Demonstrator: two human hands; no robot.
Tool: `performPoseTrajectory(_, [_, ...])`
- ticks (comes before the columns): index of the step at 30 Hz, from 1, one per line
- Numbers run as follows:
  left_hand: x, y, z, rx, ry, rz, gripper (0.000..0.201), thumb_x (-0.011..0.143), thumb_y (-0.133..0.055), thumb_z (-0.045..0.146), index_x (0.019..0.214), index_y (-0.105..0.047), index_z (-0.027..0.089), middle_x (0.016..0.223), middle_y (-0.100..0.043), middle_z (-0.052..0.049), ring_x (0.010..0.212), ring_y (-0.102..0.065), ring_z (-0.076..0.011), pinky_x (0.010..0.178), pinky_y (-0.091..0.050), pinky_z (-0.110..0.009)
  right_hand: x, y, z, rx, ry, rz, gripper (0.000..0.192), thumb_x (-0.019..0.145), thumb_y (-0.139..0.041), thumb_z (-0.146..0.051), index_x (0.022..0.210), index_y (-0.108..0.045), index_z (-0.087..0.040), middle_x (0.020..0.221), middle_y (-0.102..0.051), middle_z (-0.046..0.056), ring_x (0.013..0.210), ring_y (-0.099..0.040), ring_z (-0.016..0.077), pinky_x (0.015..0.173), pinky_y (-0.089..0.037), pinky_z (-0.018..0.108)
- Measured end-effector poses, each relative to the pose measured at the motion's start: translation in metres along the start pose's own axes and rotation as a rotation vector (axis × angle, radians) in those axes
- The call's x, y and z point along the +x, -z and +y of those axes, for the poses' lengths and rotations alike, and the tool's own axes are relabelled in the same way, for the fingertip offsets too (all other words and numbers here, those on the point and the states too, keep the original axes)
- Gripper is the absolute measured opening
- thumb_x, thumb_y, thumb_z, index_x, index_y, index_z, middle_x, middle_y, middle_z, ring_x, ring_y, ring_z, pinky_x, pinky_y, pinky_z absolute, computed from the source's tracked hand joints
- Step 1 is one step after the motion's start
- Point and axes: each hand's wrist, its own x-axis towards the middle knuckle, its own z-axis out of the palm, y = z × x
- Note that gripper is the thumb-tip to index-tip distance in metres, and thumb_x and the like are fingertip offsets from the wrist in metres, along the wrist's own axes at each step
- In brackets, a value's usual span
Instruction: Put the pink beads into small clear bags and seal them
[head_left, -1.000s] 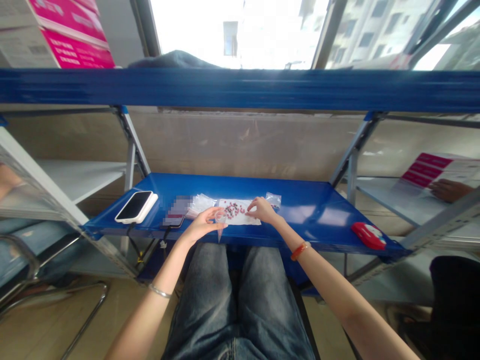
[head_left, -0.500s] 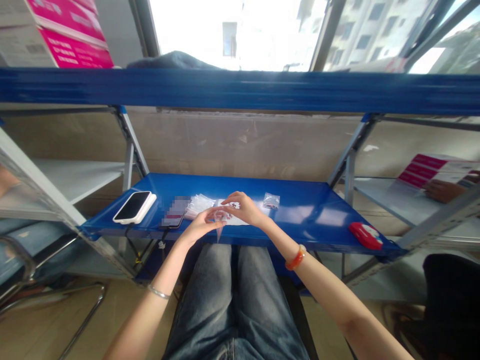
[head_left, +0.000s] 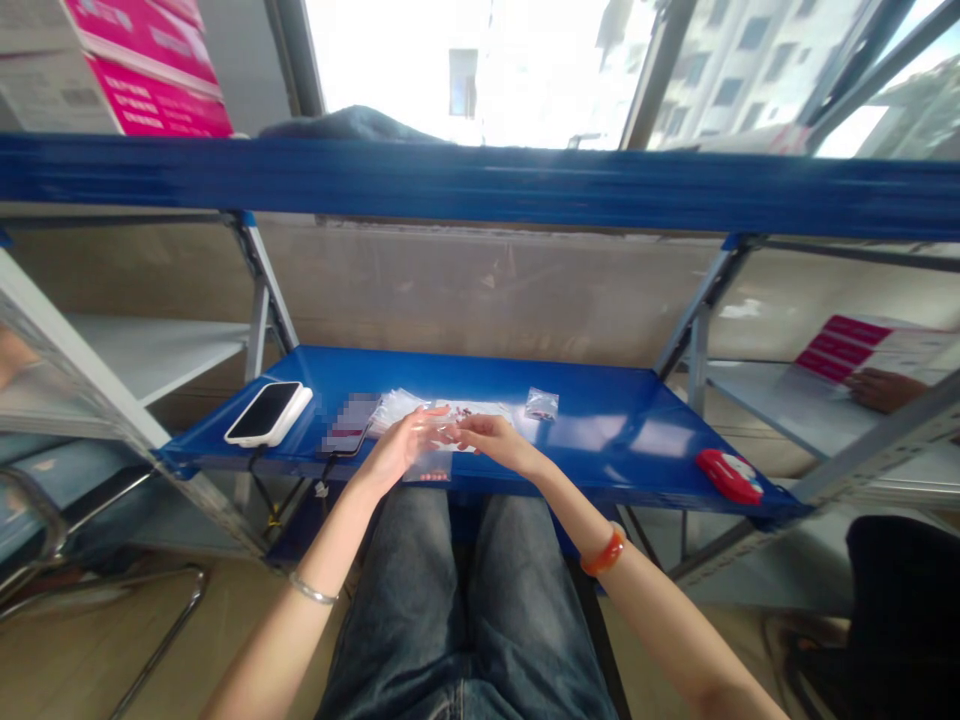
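My left hand point(head_left: 405, 445) is closed on a small clear plastic bag point(head_left: 429, 462), which hangs down over the table's front edge. Small reddish beads point(head_left: 435, 477) lie along the bottom of the bag. At the bag's upper right, my right hand point(head_left: 491, 438) has its fingertips pinched together; what they hold is too small to make out. Behind the hands is a white sheet point(head_left: 499, 412) with several dark red beads point(head_left: 466, 411) on it. To the left, a pile of clear plastic bags point(head_left: 397, 408) is partly hidden by my left hand.
A filled small bag point(head_left: 541, 403) lies right of the sheet. A white-cased phone point(head_left: 268, 414) and a blurred-out flat item point(head_left: 349, 425) lie left. A red object point(head_left: 729, 475) sits at the blue table's point(head_left: 600, 375) right corner. Another person's hand point(head_left: 885, 390) is far right.
My right hand has come down from above the beads to the mouth of the bag. The bag now faces me more flatly, and beads show at its bottom.
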Motion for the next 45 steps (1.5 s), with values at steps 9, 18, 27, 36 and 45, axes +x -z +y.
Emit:
performPoseTrajectory(9, [-0.009, -0.015, 0.006, 0.128, -0.109, 0.078, 0.041, 0.077, -0.060, 0.048, 0.099, -0.068, 0.014, 0.100, -0.069, -0.009, 0.075, -0.065, -0.0169, 0.068, -0.050, -0.028, -0.006, -0.002, -0.005, 0.098, -0.003, 0.198, 0.037, 0.069, -0.066, -0.051, 0.077, -0.064, -0.015, 0.063, -0.062, 0.001, 0.057, -0.058, 0.0113, 0.051, -0.043, 0.021])
performPoseTrajectory(18, [-0.002, -0.005, -0.001, 0.182, -0.192, 0.275, 0.030, 0.064, -0.074, 0.041, 0.079, -0.065, 0.016, 0.076, -0.068, -0.003, 0.068, -0.065, -0.0184, 0.062, -0.049, -0.029, -0.009, 0.005, -0.010, 0.138, -0.004, 0.255, 0.031, 0.068, -0.066, -0.046, 0.073, -0.064, -0.016, 0.067, -0.066, 0.002, 0.058, -0.058, 0.0106, 0.052, -0.043, 0.021])
performPoseTrajectory(27, [-0.003, -0.004, 0.002, 0.285, -0.186, 0.319, 0.032, 0.063, -0.073, 0.045, 0.078, -0.066, 0.017, 0.081, -0.070, -0.004, 0.078, -0.065, -0.0216, 0.066, -0.047, -0.028, -0.010, 0.008, -0.004, 0.167, -0.041, 0.283, 0.033, 0.067, -0.066, -0.047, 0.075, -0.063, -0.015, 0.064, -0.064, 0.002, 0.057, -0.059, 0.0119, 0.051, -0.043, 0.022])
performPoseTrajectory(36, [-0.001, -0.005, -0.001, 0.354, -0.264, 0.360, 0.027, 0.066, -0.071, 0.041, 0.075, -0.067, 0.017, 0.078, -0.068, -0.003, 0.080, -0.061, -0.0197, 0.074, -0.045, -0.028, -0.013, 0.008, -0.007, 0.029, 0.070, 0.302, 0.028, 0.072, -0.062, -0.043, 0.074, -0.063, -0.015, 0.071, -0.066, 0.004, 0.062, -0.056, 0.0126, 0.059, -0.041, 0.025])
performPoseTrajectory(45, [-0.004, -0.008, 0.000, 0.350, -0.245, 0.254, 0.026, 0.069, -0.070, 0.040, 0.081, -0.067, 0.016, 0.083, -0.070, -0.004, 0.085, -0.063, -0.0209, 0.079, -0.045, -0.029, -0.013, 0.003, -0.003, 0.048, 0.086, 0.309, 0.030, 0.071, -0.065, -0.044, 0.076, -0.066, -0.015, 0.075, -0.068, 0.005, 0.066, -0.059, 0.0142, 0.058, -0.042, 0.024])
